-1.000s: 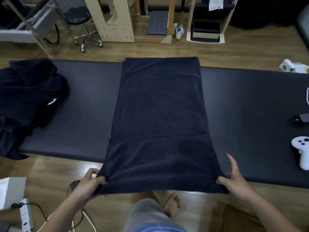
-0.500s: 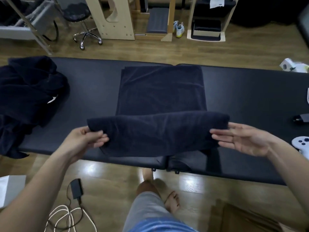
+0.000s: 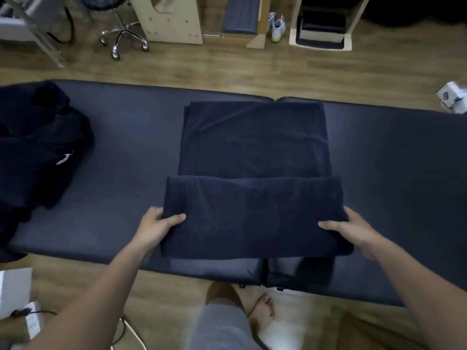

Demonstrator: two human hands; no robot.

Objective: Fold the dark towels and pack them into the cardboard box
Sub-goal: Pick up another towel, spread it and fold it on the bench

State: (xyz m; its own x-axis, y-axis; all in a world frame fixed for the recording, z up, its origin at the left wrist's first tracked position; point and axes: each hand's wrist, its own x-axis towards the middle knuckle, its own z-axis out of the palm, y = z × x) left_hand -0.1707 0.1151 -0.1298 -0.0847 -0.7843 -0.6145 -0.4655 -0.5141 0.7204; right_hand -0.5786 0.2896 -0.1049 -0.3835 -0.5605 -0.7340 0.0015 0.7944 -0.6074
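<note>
A dark navy towel (image 3: pixel 255 152) lies on the black padded table (image 3: pixel 394 173), its far part flat and its near part doubled into a thick band. My left hand (image 3: pixel 159 224) grips the band's left end, thumb on top. My right hand (image 3: pixel 346 229) grips the right end the same way. Both hands hold the fold near the table's front edge. A heap of more dark towels (image 3: pixel 38 152) sits at the table's left end. A brown cardboard corner (image 3: pixel 379 334), possibly the box, shows at the bottom right on the floor.
A white box (image 3: pixel 14 291) and a power strip with cables (image 3: pixel 32 322) lie on the floor at the left. My bare foot (image 3: pixel 262 311) is under the table edge. A rolling stool (image 3: pixel 121 34), wooden furniture and shoes (image 3: pixel 276 27) stand beyond the table.
Both hands lifted the towel's near end off the table edge, carried it forward, and now hold it as a doubled band over the towel's middle. The towel's far edge has drawn in from the table's rear.
</note>
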